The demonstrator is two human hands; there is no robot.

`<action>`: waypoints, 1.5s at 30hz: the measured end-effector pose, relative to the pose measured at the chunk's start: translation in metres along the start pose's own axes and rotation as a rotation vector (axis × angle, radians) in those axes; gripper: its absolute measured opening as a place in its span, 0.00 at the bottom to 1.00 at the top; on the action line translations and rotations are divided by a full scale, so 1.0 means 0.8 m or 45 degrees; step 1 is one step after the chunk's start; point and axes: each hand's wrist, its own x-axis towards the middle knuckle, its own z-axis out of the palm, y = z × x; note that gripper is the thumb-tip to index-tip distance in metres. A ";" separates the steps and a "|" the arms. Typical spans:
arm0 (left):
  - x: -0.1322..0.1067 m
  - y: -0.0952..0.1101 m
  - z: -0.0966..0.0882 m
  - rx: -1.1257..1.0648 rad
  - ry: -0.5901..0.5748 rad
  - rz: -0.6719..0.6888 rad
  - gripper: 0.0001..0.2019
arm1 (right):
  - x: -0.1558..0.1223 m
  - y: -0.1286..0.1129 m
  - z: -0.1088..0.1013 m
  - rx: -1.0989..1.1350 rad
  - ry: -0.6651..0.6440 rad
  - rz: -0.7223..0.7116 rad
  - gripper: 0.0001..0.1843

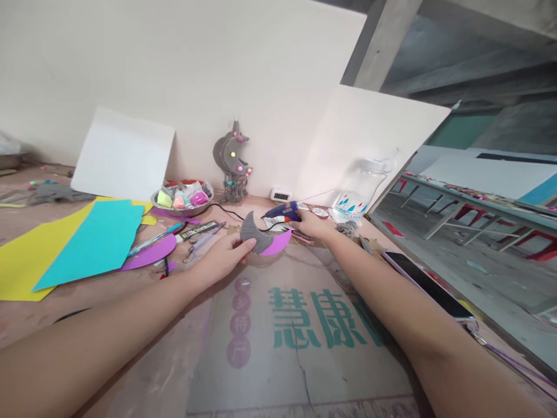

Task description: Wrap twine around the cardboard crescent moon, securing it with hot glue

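My left hand [226,255] pinches a crescent moon shape [255,232] between thumb and fingers. Grey yarn covers most of the crescent, while bare purple card [277,242] shows at its right tip. My right hand [311,225] is closed around the rear of a blue glue gun [284,210] with an orange part, just beyond the crescent. Some of its fingers are hidden behind the tool. A black cord runs leftward behind the crescent. Below both hands lies a clear sheet [261,377] printed with green and purple characters.
Behind stand a finished grey moon ornament [235,154], a small digital clock [281,194] and a clear plastic jar [361,186]. To the left are a bowl [176,210] of coloured clay, pens [156,238] and blue card [93,244]. A phone [429,284] lies near the right edge.
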 end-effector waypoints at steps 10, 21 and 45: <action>-0.002 0.003 -0.001 0.026 -0.028 0.019 0.19 | 0.024 -0.032 0.015 0.164 0.098 -0.013 0.20; -0.006 0.013 -0.003 0.094 -0.019 0.024 0.19 | 0.010 -0.013 -0.013 0.168 0.000 -0.177 0.13; 0.002 -0.003 0.001 -0.059 0.006 0.009 0.19 | -0.074 -0.018 -0.038 -0.398 0.121 -0.173 0.19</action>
